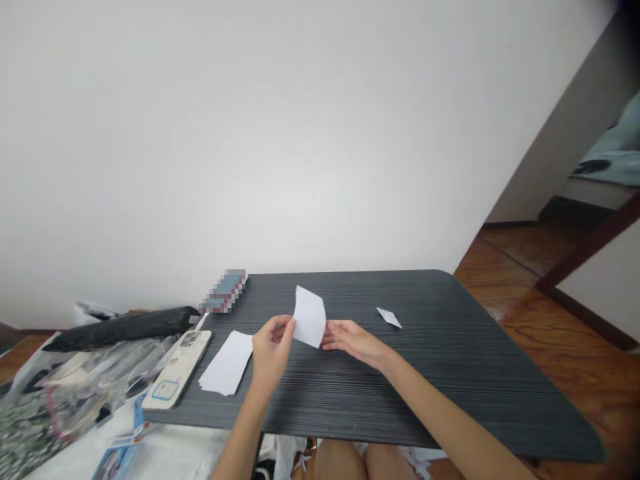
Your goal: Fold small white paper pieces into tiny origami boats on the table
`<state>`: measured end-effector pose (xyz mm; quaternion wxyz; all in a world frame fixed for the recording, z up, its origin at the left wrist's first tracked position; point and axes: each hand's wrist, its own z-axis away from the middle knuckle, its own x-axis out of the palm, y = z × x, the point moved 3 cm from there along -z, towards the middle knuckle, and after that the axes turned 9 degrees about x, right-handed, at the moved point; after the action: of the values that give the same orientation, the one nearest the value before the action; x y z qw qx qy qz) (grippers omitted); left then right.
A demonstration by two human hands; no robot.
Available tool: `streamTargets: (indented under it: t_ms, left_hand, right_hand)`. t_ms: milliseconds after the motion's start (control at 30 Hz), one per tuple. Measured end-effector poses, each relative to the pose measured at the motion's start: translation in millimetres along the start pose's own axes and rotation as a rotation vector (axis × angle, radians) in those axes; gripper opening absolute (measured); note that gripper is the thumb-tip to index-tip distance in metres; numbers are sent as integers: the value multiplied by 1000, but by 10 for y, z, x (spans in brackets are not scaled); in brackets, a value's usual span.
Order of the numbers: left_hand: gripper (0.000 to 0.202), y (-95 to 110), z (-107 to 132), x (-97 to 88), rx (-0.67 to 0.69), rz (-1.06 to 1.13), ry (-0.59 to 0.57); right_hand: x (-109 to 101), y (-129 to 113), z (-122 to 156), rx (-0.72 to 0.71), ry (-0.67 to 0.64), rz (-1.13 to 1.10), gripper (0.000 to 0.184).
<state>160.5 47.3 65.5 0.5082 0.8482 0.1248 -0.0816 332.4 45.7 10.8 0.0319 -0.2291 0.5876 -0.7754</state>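
Note:
A small white sheet of paper [309,317] is held upright above the dark striped table [450,373]. My left hand [273,350] pinches its left edge with fingers closed. My right hand [353,341] grips its right lower edge, fingers curled against it. A stack of white paper sheets [227,364] lies flat on the table just left of my left hand. A small folded white paper piece [389,317] rests on the table beyond my right hand.
A phone in a pale case [177,369] lies at the table's left edge. A blurred box [225,292] sits at the back left corner. Left of the table are a black folded umbrella [120,328] and plastic bags [60,393]. Wooden floor [565,300] lies to the right.

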Motion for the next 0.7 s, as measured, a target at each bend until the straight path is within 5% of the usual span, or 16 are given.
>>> streamTargets:
  t_ms: [167, 300, 467, 700]
  left_hand:
    - [16, -147, -174, 653, -135, 326, -231]
    - [25, -394, -296, 942, -226, 410, -478]
    - [23, -600, -317, 1037, -322, 569, -571]
    - [12, -551, -323, 973, -383, 812, -566]
  right_hand:
    - [-388, -173, -43, -191, 324, -54, 37]
    - [-585, -107, -7, -140, 353, 95, 32]
    - [-592, -1, 29, -194, 383, -17, 31]
    - [-666, -41, 47, -237, 371, -31, 12]
